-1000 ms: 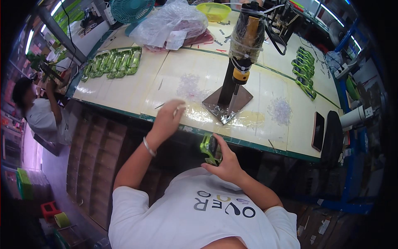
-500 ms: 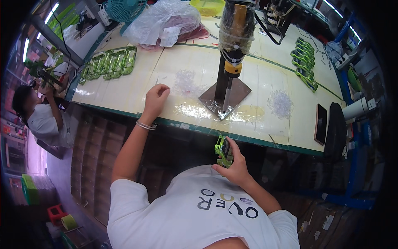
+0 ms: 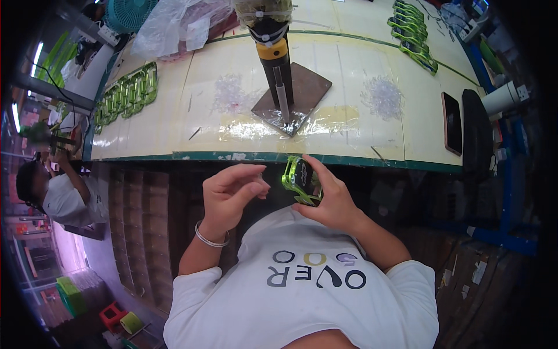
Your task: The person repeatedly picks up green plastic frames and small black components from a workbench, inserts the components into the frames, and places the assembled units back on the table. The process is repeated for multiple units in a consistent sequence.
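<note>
My right hand [image 3: 338, 203] grips a shiny green frame with a black insert [image 3: 302, 179], tilted up just in front of the table's near edge. Thumb and fingers hold its right side. Close to its left is my left hand [image 3: 224, 195], fingers curled toward the thumb; whatever sits at the fingertips is too small to make out. Beyond both hands, a power screwdriver with a yellow collar [image 3: 273, 51] points down over a brown metal plate [image 3: 311, 84]. Small clear pieces lie in a left pile [image 3: 228, 93] and a right pile [image 3: 382, 98] on the table.
Green frames stand in a left row [image 3: 127, 96] and a far right row [image 3: 410, 36]. A phone [image 3: 451, 123] lies near the right edge. Clear plastic bags [image 3: 174, 26] and a teal fan [image 3: 129, 13] are at the back left. Another person [image 3: 67, 189] sits at far left.
My left hand has come back from the table near the left pile to beside the green frame. My right hand has raised the frame slightly. The view has shifted.
</note>
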Available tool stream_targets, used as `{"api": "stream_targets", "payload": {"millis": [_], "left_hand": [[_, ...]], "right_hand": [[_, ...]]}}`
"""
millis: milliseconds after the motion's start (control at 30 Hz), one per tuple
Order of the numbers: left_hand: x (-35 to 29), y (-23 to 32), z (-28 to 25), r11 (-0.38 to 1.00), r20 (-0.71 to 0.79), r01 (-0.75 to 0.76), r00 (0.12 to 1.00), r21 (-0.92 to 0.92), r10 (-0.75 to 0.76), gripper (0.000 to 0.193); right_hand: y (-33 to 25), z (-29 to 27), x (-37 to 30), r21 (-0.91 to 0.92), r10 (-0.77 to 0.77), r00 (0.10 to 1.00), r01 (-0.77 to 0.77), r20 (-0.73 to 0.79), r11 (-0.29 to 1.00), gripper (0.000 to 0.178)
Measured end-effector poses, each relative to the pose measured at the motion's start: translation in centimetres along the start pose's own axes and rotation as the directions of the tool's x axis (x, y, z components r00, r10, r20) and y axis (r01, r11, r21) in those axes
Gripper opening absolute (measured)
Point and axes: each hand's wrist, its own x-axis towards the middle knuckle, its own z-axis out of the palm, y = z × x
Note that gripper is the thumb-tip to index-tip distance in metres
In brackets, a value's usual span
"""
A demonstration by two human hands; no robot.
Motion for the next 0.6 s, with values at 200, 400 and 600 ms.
{"api": "stream_targets", "payload": {"millis": [200, 400, 600], "left_hand": [[0.3, -0.1, 1.6, 0.847, 0.206, -0.312, 0.947, 0.429, 0.245, 0.023], [0.5, -0.3, 2.1, 0.68, 0.276, -0.405, 0.915, 0.612, 0.296, 0.029], [0.4, -0.1, 2.0, 0.635, 0.294, -0.406, 0.914, 0.657, 0.281, 0.03]], "right_hand": [[-0.3, -0.7, 0.1, -0.105, -0.102, 0.994, 0.097, -0.046, 0.99, 0.077], [-0.6, -0.9, 0.3, -0.192, -0.245, 0.964, 0.223, -0.102, 0.956, 0.073], [-0.2, -1.0, 0.6, -0.262, -0.318, 0.941, 0.28, -0.116, 0.924, 0.071]]}}
